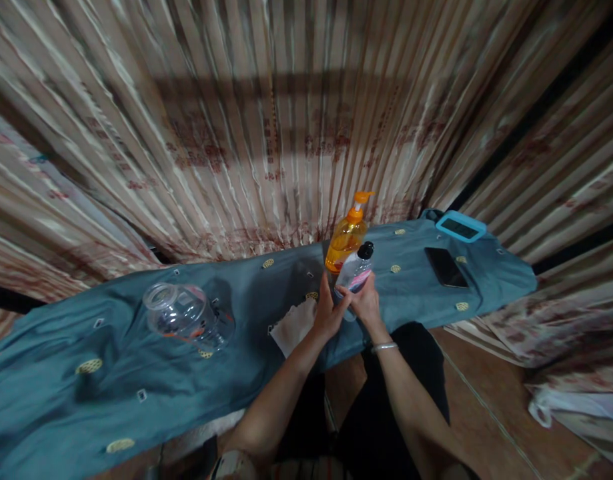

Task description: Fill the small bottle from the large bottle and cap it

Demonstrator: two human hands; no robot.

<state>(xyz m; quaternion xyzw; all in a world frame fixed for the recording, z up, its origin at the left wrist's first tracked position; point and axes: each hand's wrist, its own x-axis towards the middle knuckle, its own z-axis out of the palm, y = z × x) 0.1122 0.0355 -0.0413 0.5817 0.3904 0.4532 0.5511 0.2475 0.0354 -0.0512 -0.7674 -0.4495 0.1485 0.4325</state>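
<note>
My left hand (327, 312) and my right hand (366, 303) are both wrapped round the lower part of a clear plastic bottle (355, 271) with a black cap, tilted up to the right above the blue cloth-covered table (136, 373). An orange pump bottle (347, 235) stands upright just behind it. A white cloth (295, 326) lies on the table beside my left hand. A silver bracelet is on my right wrist.
A clear glass jar (186, 315) lies on its side at the left of the table. A black phone (445, 267) and a blue-cased device (460, 227) rest at the right end. Striped curtains (266, 127) hang behind. Tiled floor shows at the lower right.
</note>
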